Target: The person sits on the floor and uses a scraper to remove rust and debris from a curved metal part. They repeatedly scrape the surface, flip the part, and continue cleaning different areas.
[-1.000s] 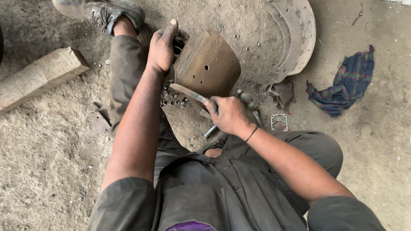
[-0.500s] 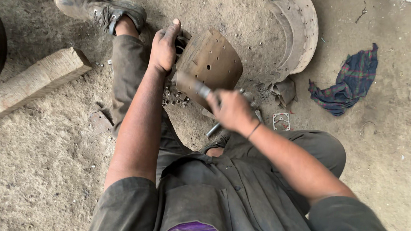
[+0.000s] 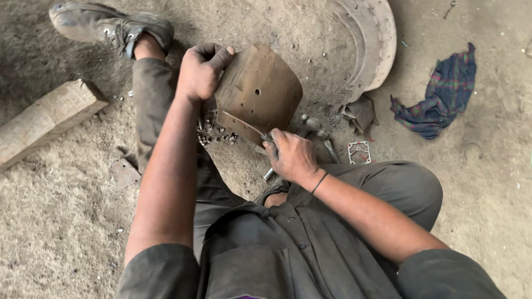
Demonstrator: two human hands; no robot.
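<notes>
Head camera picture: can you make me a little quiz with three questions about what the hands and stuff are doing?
1. True or false: the left hand grips the top edge of the curved brown metal plate.
2. What does the right hand hold? A) a thin metal tool B) the checked cloth C) the wooden block
3. Fill in: the checked cloth lies on the ____ floor.

Key: 1 true. 2 A, the thin metal tool set against the plate's lower edge. 3 dirt.
</notes>
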